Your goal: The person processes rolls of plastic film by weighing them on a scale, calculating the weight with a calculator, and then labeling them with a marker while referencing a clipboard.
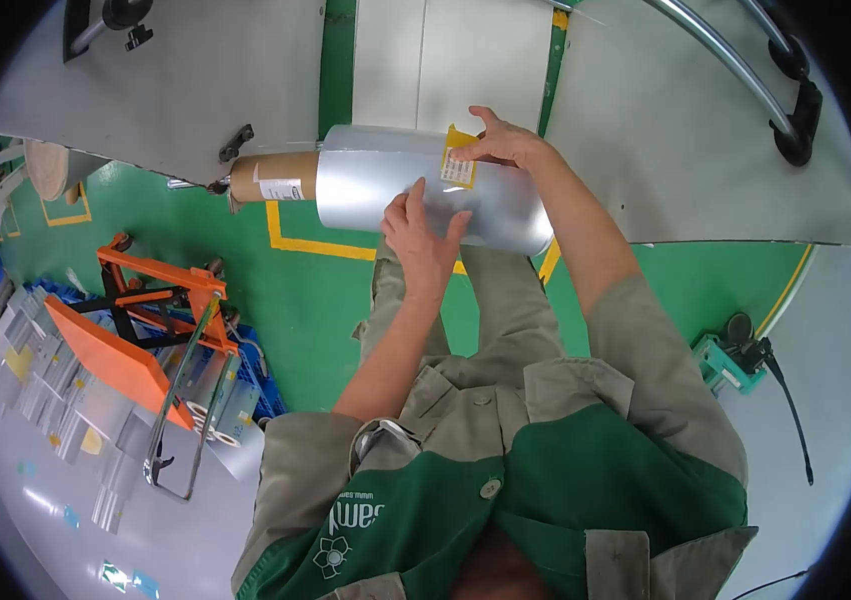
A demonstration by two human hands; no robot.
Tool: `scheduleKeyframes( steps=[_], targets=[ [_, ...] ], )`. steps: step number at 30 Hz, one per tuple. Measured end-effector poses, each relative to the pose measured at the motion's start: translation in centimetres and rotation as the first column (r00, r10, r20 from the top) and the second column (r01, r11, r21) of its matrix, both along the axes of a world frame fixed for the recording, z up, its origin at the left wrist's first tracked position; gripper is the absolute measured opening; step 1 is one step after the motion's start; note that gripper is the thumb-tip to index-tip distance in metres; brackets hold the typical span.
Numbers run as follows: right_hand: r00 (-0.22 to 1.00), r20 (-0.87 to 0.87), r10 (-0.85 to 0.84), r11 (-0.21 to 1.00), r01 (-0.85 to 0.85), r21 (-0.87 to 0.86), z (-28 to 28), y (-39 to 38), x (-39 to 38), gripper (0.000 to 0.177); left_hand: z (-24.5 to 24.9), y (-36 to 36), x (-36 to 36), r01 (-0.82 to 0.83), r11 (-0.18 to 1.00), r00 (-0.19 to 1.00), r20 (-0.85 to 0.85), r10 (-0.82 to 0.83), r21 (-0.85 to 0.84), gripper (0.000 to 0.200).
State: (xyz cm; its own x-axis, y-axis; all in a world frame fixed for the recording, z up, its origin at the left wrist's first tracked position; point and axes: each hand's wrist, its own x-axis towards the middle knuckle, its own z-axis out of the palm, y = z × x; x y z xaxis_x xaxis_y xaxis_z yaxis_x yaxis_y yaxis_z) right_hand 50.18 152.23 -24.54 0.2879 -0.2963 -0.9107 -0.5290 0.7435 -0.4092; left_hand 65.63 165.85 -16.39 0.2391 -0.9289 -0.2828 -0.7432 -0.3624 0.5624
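Observation:
A silver film roll (365, 190) lies crosswise in front of me on a brown cardboard core (280, 167) that sticks out on the left. On its surface is a yellow-edged label (458, 170) with small print, too small to read. My left hand (420, 240) rests on the near side of the roll, fingers spread, below and left of the label. Reaching over the roll's right part, my right hand (507, 143) touches the label with one fingertip. Another finger of that hand is raised apart from it, beyond the roll.
Grey machine panels (715, 130) flank the roll, with a curved metal rail (720, 50) at upper right. An orange lift cart (120, 350) stands on the green floor at left, beside several clear-wrapped rolls. A green-based device (730, 362) with a cable is at right.

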Motion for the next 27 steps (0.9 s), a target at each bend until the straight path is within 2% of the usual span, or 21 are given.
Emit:
scheduleKeyframes(
  steps=[4, 7, 10, 13, 16, 17, 18, 20, 21, 23, 24, 25, 27],
  targets=[
    [1.0, -0.022, 0.015, 0.999, -0.016, -0.04, -1.4, 0.3, -0.2, 0.115, -0.1, -1.1, -1.1, 0.0, 0.997, 0.997, 0.076, -0.006, 0.077, 0.073],
    [0.997, -0.056, 0.06, 0.991, -0.066, -0.114, -2.7, 0.7, -0.2, 0.114, -0.8, -1.4, -1.8, 0.011, 0.999, 0.99, 0.138, -0.017, 0.039, 0.074],
    [0.999, -0.032, 0.029, 0.995, -0.032, -0.093, -1.0, 0.4, -0.2, 0.112, -0.4, -1.8, -1.8, 0.012, 1.0, 0.997, 0.082, -0.013, 0.005, 0.073],
    [0.995, -0.052, 0.083, 0.987, -0.089, -0.13, -1.0, 0.4, -0.4, 0.111, -0.5, -0.7, -1.0, 0.098, 0.995, 0.993, 0.076, -0.095, -0.029, 0.071],
    [0.999, -0.019, 0.048, 0.986, -0.051, -0.156, -1.5, 0.8, -0.5, 0.112, -0.5, 0.6, -0.6, 0.028, 0.999, 0.999, 0.026, -0.027, -0.043, 0.07],
    [0.995, -0.034, 0.091, 0.98, -0.096, -0.177, -2.3, 0.9, -0.5, 0.112, -0.5, 1.4, -0.3, -0.002, 1.0, 1.0, -0.023, 0.001, -0.027, 0.065],
    [0.994, -0.045, 0.098, 0.979, -0.105, -0.173, -1.9, 1.0, -0.5, 0.112, -1.4, 3.1, 0.2, -0.15, 0.989, 0.976, -0.159, 0.151, 0.015, 0.063],
    [0.991, -0.065, 0.116, 0.977, -0.126, -0.173, -1.2, 0.8, -0.6, 0.112, -2.6, 5.8, 0.6, -0.417, 0.897, 0.808, -0.392, 0.44, 0.148, 0.058],
    [0.991, -0.062, 0.118, 0.975, -0.128, -0.181, -1.4, 0.8, -0.6, 0.112, -2.0, 6.3, 0.4, -0.517, 0.732, 0.545, -0.489, 0.681, 0.443, 0.055],
    [0.986, -0.071, 0.148, 0.969, -0.159, -0.19, -1.3, 0.8, -0.6, 0.114, -2.9, 7.2, 0.3, -0.58, 0.476, 0.152, -0.487, 0.86, 0.661, 0.055],
    [0.983, -0.076, 0.165, 0.964, -0.177, -0.197, -1.2, 0.8, -0.6, 0.115, -3.4, 7.5, 0.3, -0.558, 0.338, -0.06, -0.443, 0.894, 0.758, 0.055],
    [0.988, -0.064, 0.142, 0.966, -0.152, -0.208, -1.2, 0.9, -0.6, 0.115, -3.9, 7.8, 0.0, -0.522, 0.338, -0.11, -0.455, 0.884, 0.783, 0.058],
    [0.989, -0.054, 0.139, 0.967, -0.147, -0.208, -1.7, 1.0, -0.7, 0.115, -3.8, 7.7, -0.3, -0.461, 0.446, -0.116, -0.551, 0.826, 0.767, 0.059]
  ],
)
